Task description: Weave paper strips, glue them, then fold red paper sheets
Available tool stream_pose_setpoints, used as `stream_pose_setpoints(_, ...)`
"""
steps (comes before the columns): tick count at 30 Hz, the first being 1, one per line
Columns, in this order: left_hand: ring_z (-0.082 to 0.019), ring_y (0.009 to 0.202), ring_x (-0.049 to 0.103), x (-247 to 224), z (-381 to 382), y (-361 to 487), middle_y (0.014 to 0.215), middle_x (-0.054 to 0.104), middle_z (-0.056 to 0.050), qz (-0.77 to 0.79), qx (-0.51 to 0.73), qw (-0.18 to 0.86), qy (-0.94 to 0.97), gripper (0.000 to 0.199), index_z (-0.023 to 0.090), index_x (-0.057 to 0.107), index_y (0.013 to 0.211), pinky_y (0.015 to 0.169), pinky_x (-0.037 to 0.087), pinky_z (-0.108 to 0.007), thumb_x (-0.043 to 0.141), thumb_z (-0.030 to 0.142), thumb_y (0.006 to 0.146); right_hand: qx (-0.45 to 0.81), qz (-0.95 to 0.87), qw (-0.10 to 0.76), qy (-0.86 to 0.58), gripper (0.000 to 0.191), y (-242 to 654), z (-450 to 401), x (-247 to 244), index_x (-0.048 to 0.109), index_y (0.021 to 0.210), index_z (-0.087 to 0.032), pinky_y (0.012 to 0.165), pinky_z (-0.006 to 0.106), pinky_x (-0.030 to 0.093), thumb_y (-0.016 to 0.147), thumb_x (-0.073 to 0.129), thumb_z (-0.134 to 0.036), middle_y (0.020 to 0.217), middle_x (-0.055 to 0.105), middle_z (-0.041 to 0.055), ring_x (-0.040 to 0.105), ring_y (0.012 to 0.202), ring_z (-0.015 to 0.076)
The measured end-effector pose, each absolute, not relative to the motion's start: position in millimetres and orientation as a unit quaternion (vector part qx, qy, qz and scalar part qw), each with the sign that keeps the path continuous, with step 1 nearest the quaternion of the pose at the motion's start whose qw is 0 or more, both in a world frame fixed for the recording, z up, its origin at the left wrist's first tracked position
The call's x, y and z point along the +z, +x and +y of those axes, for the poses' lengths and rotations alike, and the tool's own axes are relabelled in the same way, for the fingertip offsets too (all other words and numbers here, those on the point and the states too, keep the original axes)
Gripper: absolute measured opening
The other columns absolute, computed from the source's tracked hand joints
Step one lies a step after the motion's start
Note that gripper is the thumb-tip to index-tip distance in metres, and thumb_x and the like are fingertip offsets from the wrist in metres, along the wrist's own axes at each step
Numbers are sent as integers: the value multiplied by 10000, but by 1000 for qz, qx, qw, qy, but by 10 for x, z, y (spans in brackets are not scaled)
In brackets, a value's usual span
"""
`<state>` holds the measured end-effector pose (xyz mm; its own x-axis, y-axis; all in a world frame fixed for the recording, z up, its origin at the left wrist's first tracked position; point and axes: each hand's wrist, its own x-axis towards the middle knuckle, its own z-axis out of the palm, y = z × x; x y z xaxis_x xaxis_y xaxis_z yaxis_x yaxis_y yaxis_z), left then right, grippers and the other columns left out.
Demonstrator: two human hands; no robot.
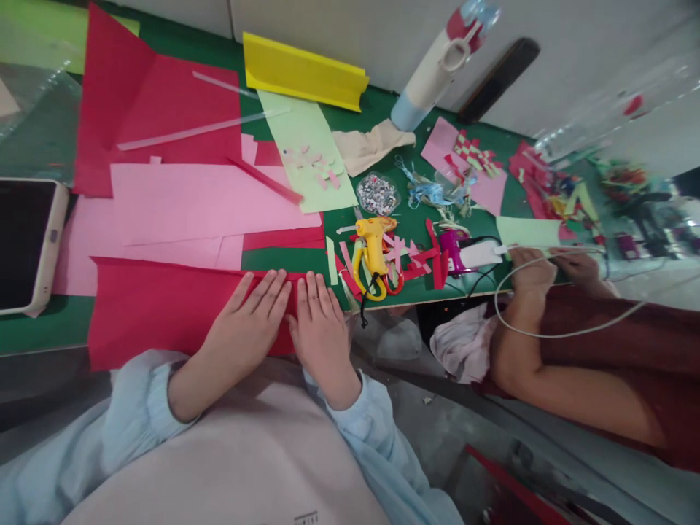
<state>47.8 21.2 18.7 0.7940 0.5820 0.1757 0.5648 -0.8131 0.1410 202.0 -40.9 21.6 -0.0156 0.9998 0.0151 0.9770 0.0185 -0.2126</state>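
A red sheet of paper (147, 313) lies at the table's near edge, with a narrow fold along its far side. Both hands rest flat on it near its right end. My left hand (243, 324) has its fingers stretched out over the folded strip. Beside it, my right hand (322, 335) lies with straight fingers on the same strip. Just beyond the fold are pink sheets (208, 204) stacked over more red paper. To the right of my right hand sit a yellow glue gun (374, 244) and yellow-handled scissors (361, 281) among paper scraps.
A phone (27, 244) lies at the left. Farther back are a folded yellow sheet (303, 73), a light green sheet (311, 157), a bottle (432, 73) and a dish of beads (378, 193). Another person's hands (533, 270) are at the right, near a white cable (547, 335).
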Motion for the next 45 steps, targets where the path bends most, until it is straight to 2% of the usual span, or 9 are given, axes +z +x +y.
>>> stream_pose_setpoints(6,-322,1421,434,190,177,614,1488,472,-243,286,111,14,952,502,-19,547,1350,1181,371,-505,308,105,926,65,-704,84,-702,544,2010,-415,190,398,1516,-64,1202,477,345,979,357,-145,1596,343,164,293,1512,283)
stream_pose_setpoints(10,-335,1367,498,191,156,620,1454,491,-280,318,126,-11,940,434,-37,609,1231,1149,419,-480,317,83,934,72,-706,83,-700,560,2016,-413,191,374,1523,-46,1203,480,340,988,402,-206,1607,315,177,290,1513,295)
stream_pose_setpoints(17,-341,1333,527,193,142,557,1422,516,-285,356,136,-11,924,396,-26,627,1170,1123,450,-479,323,73,936,63,-712,75,-695,586,2027,-419,201,345,1534,-35,1200,486,334,1011,407,-290,1613,302,189,276,1518,296)
stream_pose_setpoints(23,-345,1327,537,251,148,458,1422,520,-293,356,127,-7,926,404,-35,615,1188,1127,439,-491,343,52,903,38,-713,58,-698,593,2021,-421,189,349,1533,-35,1199,463,331,1035,364,-357,1612,315,181,291,1511,291)
stream_pose_setpoints(28,-324,1358,514,338,181,354,1467,497,-251,338,119,-30,933,404,-2,605,1235,1124,432,-474,374,85,916,27,-716,56,-695,593,2018,-416,193,372,1521,-30,1184,458,352,1041,342,-376,1610,323,174,321,1496,303)
stream_pose_setpoints(31,-322,1416,441,338,226,314,1526,424,-231,349,127,-25,928,471,4,528,1358,1168,370,-496,394,115,920,28,-715,55,-697,596,2024,-411,200,366,1525,-32,1184,456,352,1041,341,-379,1614,316,171,321,1496,306)
stream_pose_setpoints(35,-330,1391,472,287,255,279,1513,436,-245,352,111,-9,929,549,-21,426,1452,1193,321,-525,377,130,927,42,-713,51,-698,599,2029,-398,234,363,1526,-29,1185,456,352,1039,351,-379,1608,323,177,316,1499,299)
stream_pose_setpoints(41,-333,1379,487,230,217,252,1513,436,-235,347,97,-26,932,554,-24,417,1463,1180,350,-499,342,129,936,48,-705,57,-705,558,1963,-357,277,412,1492,-2,1184,461,358,1030,351,-309,1592,349,201,351,1482,307)
stream_pose_setpoints(45,-332,1409,449,226,207,248,1544,389,-235,352,91,-8,932,568,-22,378,1487,1202,310,-507,345,173,954,63,-725,59,-683,547,1913,-303,295,384,1514,-25,1212,453,322,1019,341,-254,1609,330,168,311,1504,280)
